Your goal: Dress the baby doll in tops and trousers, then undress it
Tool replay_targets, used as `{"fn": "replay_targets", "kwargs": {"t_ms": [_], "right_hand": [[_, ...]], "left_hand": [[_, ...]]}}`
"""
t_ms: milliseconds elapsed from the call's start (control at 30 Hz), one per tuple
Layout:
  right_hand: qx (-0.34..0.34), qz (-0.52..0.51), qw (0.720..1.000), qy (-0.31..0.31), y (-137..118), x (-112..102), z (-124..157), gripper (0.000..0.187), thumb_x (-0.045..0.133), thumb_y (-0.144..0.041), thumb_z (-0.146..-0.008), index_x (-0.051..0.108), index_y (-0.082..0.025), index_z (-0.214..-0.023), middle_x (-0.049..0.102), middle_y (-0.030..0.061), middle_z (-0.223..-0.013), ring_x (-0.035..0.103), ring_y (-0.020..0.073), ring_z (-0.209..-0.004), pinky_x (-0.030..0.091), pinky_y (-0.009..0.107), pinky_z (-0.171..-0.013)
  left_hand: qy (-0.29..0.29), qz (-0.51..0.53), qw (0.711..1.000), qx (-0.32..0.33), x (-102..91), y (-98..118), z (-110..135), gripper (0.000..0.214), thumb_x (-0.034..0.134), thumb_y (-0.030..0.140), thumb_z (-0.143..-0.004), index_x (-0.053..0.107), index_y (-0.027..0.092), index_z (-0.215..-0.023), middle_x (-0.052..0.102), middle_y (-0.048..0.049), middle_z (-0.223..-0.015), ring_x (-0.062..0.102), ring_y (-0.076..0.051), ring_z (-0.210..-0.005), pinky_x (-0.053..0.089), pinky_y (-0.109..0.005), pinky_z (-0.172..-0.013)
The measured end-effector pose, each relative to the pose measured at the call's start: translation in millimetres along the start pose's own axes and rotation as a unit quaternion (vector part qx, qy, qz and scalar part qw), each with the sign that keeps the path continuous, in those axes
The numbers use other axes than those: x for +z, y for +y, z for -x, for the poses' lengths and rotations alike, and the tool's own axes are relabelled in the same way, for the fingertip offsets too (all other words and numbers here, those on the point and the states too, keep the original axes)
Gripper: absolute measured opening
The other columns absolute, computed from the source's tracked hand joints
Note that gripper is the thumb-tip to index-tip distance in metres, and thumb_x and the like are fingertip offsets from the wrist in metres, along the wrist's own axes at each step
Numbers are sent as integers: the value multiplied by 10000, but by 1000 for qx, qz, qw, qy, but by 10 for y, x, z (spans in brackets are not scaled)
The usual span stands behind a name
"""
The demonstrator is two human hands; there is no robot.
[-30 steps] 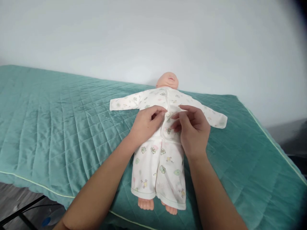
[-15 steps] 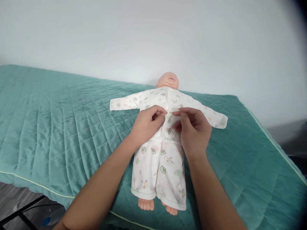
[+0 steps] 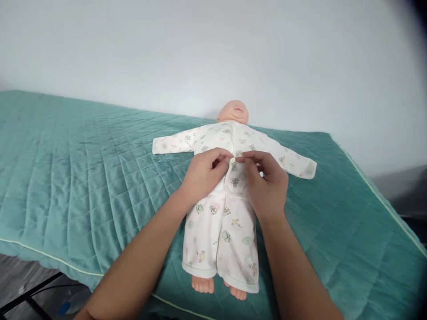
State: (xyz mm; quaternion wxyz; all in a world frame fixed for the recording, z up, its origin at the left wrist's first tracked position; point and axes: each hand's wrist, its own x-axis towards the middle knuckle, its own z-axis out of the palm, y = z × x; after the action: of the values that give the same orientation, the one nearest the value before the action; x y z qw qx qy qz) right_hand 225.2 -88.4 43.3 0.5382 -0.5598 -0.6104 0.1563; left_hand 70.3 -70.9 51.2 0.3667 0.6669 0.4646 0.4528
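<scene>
A baby doll lies on its back in a white long-sleeved baby shirt and matching trousers, both printed with small animals. At the front of the shirt, over the belly, sits a pale round button. My left hand is closed, pinching the shirt's front edge at the button's left side. My right hand is at the button's right side, fingers curled in, with the index fingertip by the button and the shirt cloth. The exact grip of its thumb is partly hidden.
A green quilted cover with light piping spreads under the doll. Behind it rises a white wall. At the lower left are a black metal frame and a blue-capped bottle on the floor.
My right hand has moved slightly left, bringing its fingertips to the button. The button has shifted a little left. My left hand keeps its pinch almost in place.
</scene>
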Motion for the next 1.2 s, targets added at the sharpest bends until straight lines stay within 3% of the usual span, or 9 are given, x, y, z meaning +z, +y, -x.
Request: {"fn": "replay_targets", "kwargs": {"t_ms": [267, 367, 467, 567, 700, 800, 933, 1067, 1200], "right_hand": [[-20, 9, 1000, 6, 23, 6, 6, 183, 562, -213, -920, 732, -237, -983, 754, 14, -936, 642, 165, -798, 513, 325, -764], [-63, 31, 997, 30, 52, 6, -7, 201, 555, -197, -915, 731, -246, -998, 745, 40, -1067, 657, 208, -1002, 531, 388, -890], [-96, 43, 994, 11, 128, 6, -33, 246, 541, -197, -921, 694, -264, -1101, 698, 46, -1285, 541, 246, -1315, 441, 492, -1112], [-79, 59, 994, -46, 227, 13, -62, 357, 540, -263, -941, 616, -277, -1289, 544, 55, -1511, 383, 259, -1481, 339, 550, -1207], [-72, 97, 982, -145, 307, 5, -53, 588, 536, -389, -968, 403, -297, -1533, 215, 47, -1704, 155, 274, -1584, 200, 569, -1270], [-75, 116, 971, -195, 305, -55, 79, 676, 499, -438, -991, 253, -326, -1611, 51, 19, -1734, 45, 275, -1600, 157, 568, -1279], [-74, 101, 968, -219, 266, -226, 473, 655, 441, -452, -1027, 185, -390, -1626, -37, -38, -1732, -8, 267, -1599, 152, 555, -1282], [-50, 70, 971, -223, 259, -422, 871, 569, 413, -398, -1046, 294, -368, -1602, 65, 1, -1733, 115, 261, -1593, 234, 519, -1269], [-40, 48, 986, -154, 319, -503, 978, 459, 430, -282, -1016, 502, -276, -1470, 393, 92, -1611, 387, 237, -1488, 337, 481, -1223]], "left_hand": [[3, 34, 999, -5, 3, -31, 3, 133, 578, 215, -891, 706, 198, -923, 684, 10, -790, 586, -104, -698, 451, -223, -635], [20, 71, 997, -5, 3, -57, 15, 132, 580, 235, -901, 700, 204, -949, 672, 11, -794, 576, -96, -662, 458, -221, -616], [76, 104, 992, 11, -1, -115, 6, 133, 582, 244, -913, 694, 214, -981, 643, 22, -756, 576, -94, -648, 464, -224, -621], [138, 104, 985, 27, -14, -195, -36, 124, 591, 258, -918, 691, 214, -978, 626, 23, -727, 583, -103, -664, 464, -232, -635], [190, 78, 978, 21, -38, -301, -56, 128, 580, 244, -914, 692, 205, -963, 644, 19, -748, 587, -112, -708, 475, -248, -703], [174, 49, 983, 3, -66, -371, 60, 131, 584, 240, -905, 702, 203, -949, 663, 10, -787, 587, -119, -736, 470, -256, -731], [102, -1, 995, 18, -158, -454, 417, 151, 585, 229, -899, 713, 216, -980, 652, -16, -932, 589, -138, -837, 458, -263, -759], [58, 14, 998, -2, -263, -509, 784, 203, 516, 193, -920, 672, 215, -1049, 611, -14, -916, 567, -133, -813, 458, -267, -766], [71, -34, 997, -3, -264, -562, 902, 231, 520, 114, -862, 616, 211, -1047, 616, -23, -960, 580, -146, -854, 472, -279, -790]]}}
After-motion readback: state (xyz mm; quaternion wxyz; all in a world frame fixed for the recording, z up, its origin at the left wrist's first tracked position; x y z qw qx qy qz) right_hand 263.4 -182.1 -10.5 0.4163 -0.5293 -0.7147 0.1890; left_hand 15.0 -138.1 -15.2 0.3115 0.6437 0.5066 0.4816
